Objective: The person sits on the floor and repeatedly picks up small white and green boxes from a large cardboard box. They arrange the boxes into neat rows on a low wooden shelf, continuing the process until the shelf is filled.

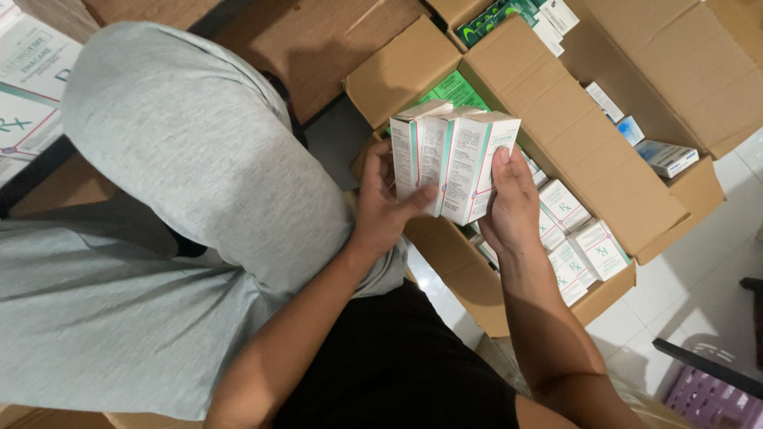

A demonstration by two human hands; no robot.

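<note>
Holding a fanned stack of small white cartons [453, 163], left hand [381, 208] at seven o'clock and right hand [509, 199] at four o'clock clamp fingers on its sides; light, probably crushable card, above an open cardboard box [604, 183]

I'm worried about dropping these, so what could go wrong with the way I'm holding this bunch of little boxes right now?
The small white boxes are only pinched side by side between your left hand and right hand, so a middle one could slip out. They hang over the open cardboard carton, so a dropped box would likely land among the similar boxes inside and get mixed up. A tighter squeeze could dent the thin card.
</note>
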